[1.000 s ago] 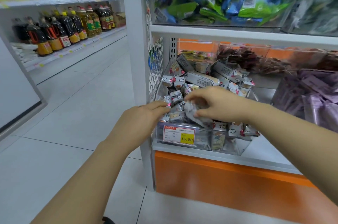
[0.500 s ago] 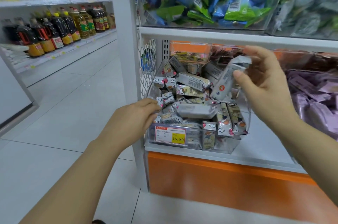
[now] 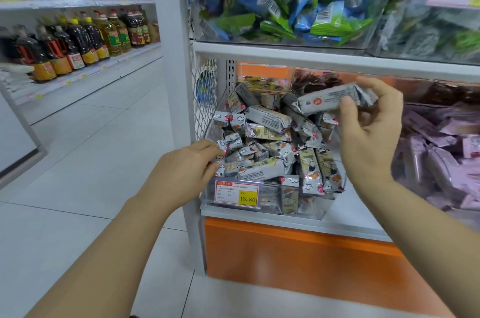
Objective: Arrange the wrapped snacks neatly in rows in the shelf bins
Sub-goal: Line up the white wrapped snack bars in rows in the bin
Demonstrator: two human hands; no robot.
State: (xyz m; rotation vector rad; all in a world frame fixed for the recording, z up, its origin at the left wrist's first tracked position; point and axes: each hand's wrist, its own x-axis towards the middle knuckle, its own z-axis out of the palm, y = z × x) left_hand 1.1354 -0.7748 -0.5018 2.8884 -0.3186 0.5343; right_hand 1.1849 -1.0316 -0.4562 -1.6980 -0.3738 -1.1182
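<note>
Fingers (image 3: pixel 379 87) of the right hand (image 3: pixel 368 141) pinch the wrapped snack (image 3: pixel 327 99), now turned level; left hand (image 3: pixel 181 175) still grips binned snacks (image 3: pixel 265 169).

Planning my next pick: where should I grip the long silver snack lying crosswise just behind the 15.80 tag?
Pinch the long silver snack across its middle from above: it lies flat atop the pile, long sides exposed; the left hand sits near its left end.
</note>
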